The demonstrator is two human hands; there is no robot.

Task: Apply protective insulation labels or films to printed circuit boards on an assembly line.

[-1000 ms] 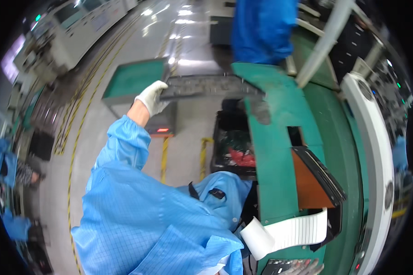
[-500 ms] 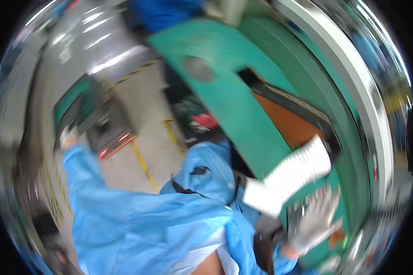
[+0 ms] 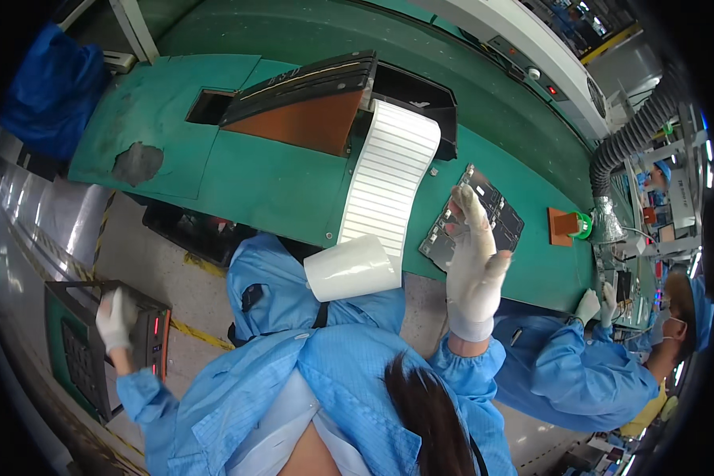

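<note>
My right hand (image 3: 474,270), in a white glove with bare fingertips, is raised over the green bench with its fingers stretched and nothing held. Just beyond it lies a flat dark panel with several rectangular sections (image 3: 500,218). A strip of white labels (image 3: 389,178) runs down from the bench, and its curled end (image 3: 355,270) hangs over my lap. My left hand (image 3: 117,320), also gloved, is at the black-framed unit (image 3: 155,321) with red displays on my left. Motion smears its fingers, so contact with the frame is unclear.
The green bench (image 3: 285,194) holds a brown and black wedge-shaped holder (image 3: 309,111) and a black bin (image 3: 428,95). A green roll (image 3: 581,225) sits farther right. At the right, a co-worker in blue (image 3: 579,373) works beside a ribbed duct (image 3: 631,131). Blue cloth (image 3: 51,91) is far left.
The view has swung right, bringing the co-worker and dark panel into clear sight. My right hand's fingers were spread and are now closer together, pointing upward. My left hand remains near the black-framed unit.
</note>
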